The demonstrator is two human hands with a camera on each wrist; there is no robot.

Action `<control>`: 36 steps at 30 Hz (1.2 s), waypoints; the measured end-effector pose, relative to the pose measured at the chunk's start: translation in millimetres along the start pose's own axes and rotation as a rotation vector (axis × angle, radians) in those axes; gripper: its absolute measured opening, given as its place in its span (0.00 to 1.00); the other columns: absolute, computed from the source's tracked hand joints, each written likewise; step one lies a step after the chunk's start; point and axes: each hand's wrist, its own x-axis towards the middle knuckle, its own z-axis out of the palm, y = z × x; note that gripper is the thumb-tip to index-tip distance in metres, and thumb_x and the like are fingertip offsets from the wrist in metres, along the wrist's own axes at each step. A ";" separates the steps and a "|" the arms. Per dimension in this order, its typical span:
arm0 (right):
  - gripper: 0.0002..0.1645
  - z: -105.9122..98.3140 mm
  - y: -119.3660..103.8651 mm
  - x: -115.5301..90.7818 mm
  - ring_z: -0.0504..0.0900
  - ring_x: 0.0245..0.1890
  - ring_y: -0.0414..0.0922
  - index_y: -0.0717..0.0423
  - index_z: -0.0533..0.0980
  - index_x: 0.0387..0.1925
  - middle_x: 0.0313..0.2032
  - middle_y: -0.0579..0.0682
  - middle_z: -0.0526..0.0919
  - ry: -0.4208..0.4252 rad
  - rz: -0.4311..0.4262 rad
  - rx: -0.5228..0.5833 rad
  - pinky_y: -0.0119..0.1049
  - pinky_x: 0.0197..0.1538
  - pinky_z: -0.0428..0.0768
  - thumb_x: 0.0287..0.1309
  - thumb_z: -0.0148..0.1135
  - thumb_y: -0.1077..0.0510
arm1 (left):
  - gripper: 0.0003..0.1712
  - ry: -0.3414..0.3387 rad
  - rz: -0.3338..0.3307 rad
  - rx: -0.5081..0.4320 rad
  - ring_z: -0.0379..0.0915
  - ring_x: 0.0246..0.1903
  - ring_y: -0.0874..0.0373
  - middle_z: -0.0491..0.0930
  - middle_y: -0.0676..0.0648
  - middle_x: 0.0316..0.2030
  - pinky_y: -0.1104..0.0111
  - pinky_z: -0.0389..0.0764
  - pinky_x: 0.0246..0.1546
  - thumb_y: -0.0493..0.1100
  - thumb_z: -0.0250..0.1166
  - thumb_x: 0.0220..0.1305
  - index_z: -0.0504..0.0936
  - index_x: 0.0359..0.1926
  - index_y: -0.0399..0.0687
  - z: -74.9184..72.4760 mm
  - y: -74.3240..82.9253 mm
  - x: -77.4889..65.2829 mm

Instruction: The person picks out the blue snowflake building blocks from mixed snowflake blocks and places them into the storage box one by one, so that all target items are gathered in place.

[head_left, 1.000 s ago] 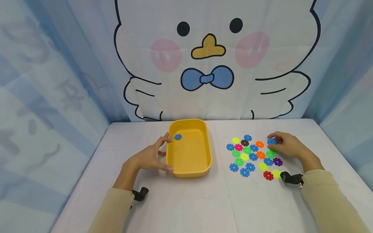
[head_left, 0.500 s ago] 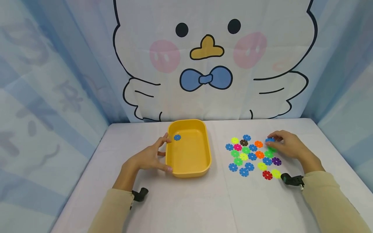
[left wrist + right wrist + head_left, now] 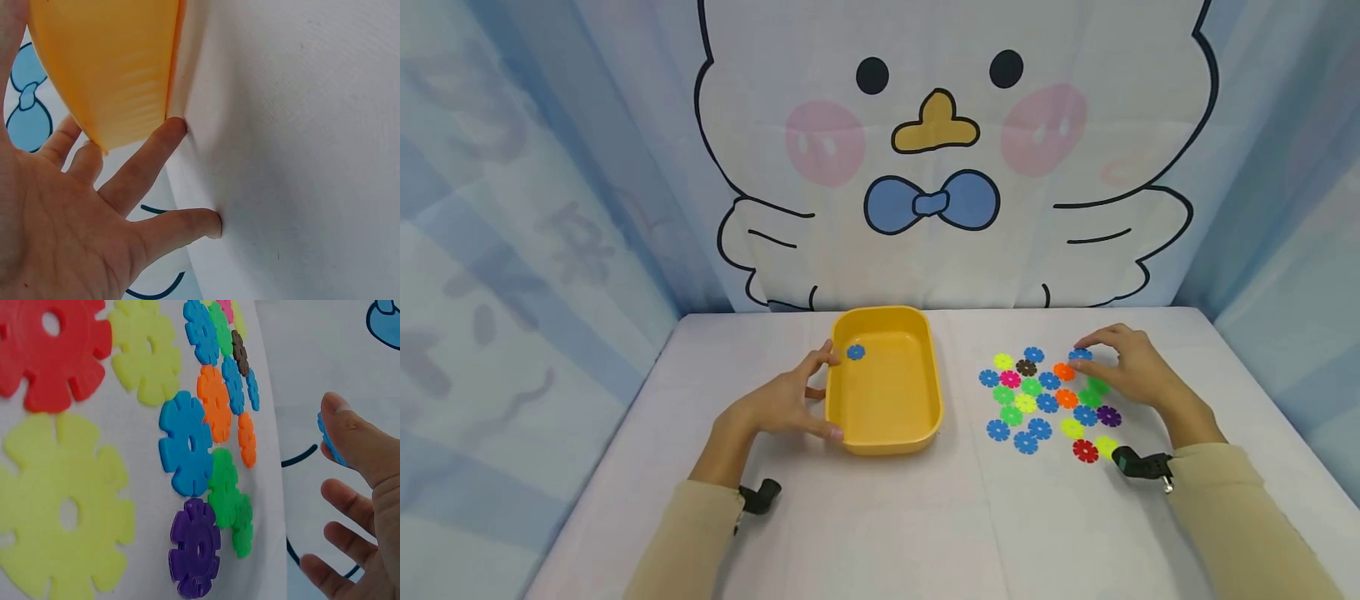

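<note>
My right hand (image 3: 1131,371) pinches a blue notched plastic disc (image 3: 1080,354) between thumb and forefinger, raised off the table in the right wrist view, where the thumb covers most of the disc (image 3: 331,440). The other fingers of that hand are spread. At the left side of a yellow tray (image 3: 883,446) is my left hand (image 3: 782,404), fingers spread, thumb at the near corner and fingertips against the wall. In the left wrist view a fingertip meets the tray's (image 3: 112,75) edge. One blue disc (image 3: 855,352) lies inside the tray near its far left corner.
Several notched discs lie flat right of the tray, among them a red disc (image 3: 1085,451), a purple disc (image 3: 1108,416), a brown disc (image 3: 1026,367) and an orange disc (image 3: 1066,399). A white cloth covers the table (image 3: 880,525). A printed curtain (image 3: 940,267) hangs behind.
My right hand, with the blue disc pinched, has lifted and shifted slightly left and away from me. The left hand and tray stay in place.
</note>
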 end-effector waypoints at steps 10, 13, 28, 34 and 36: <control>0.26 8.7 -20.0 1.1 0.59 0.67 0.71 0.55 0.80 0.57 0.64 0.66 0.70 0.046 -0.067 0.051 0.80 0.62 0.63 0.66 0.69 0.44 | 0.68 -0.013 -0.046 -0.001 0.74 0.66 0.45 0.33 0.62 0.82 0.44 0.68 0.70 0.63 0.84 0.42 0.52 0.78 0.60 1.9 -1.3 -3.9; 0.26 12.8 -30.4 4.9 0.59 0.68 0.70 0.54 0.80 0.57 0.65 0.65 0.70 0.052 -0.086 0.081 0.79 0.63 0.63 0.66 0.69 0.43 | 0.68 -0.009 -0.046 0.001 0.74 0.66 0.44 0.33 0.61 0.82 0.44 0.69 0.70 0.63 0.85 0.42 0.52 0.77 0.59 -1.2 -4.0 -7.6; 0.21 17.5 -62.9 20.9 0.60 0.69 0.65 0.52 0.81 0.55 0.64 0.61 0.72 0.078 -0.182 0.141 0.76 0.65 0.65 0.65 0.70 0.47 | 0.66 -0.004 -0.019 0.010 0.74 0.66 0.44 0.32 0.62 0.82 0.41 0.70 0.68 0.63 0.84 0.43 0.53 0.77 0.62 -0.9 0.2 -1.6; 0.21 22.8 -75.0 26.2 0.59 0.71 0.63 0.51 0.81 0.55 0.65 0.59 0.72 0.072 -0.172 0.160 0.75 0.66 0.65 0.65 0.71 0.47 | 0.66 -0.009 -0.002 0.006 0.74 0.66 0.43 0.32 0.61 0.82 0.41 0.70 0.68 0.63 0.84 0.43 0.52 0.77 0.61 -0.7 1.5 -0.4; 0.21 23.7 -77.8 27.5 0.59 0.71 0.63 0.51 0.81 0.55 0.65 0.59 0.71 0.072 -0.178 0.160 0.75 0.66 0.65 0.65 0.71 0.47 | 0.66 -0.014 0.004 0.002 0.74 0.66 0.43 0.32 0.60 0.83 0.41 0.70 0.68 0.62 0.84 0.44 0.52 0.77 0.61 -0.1 2.6 1.0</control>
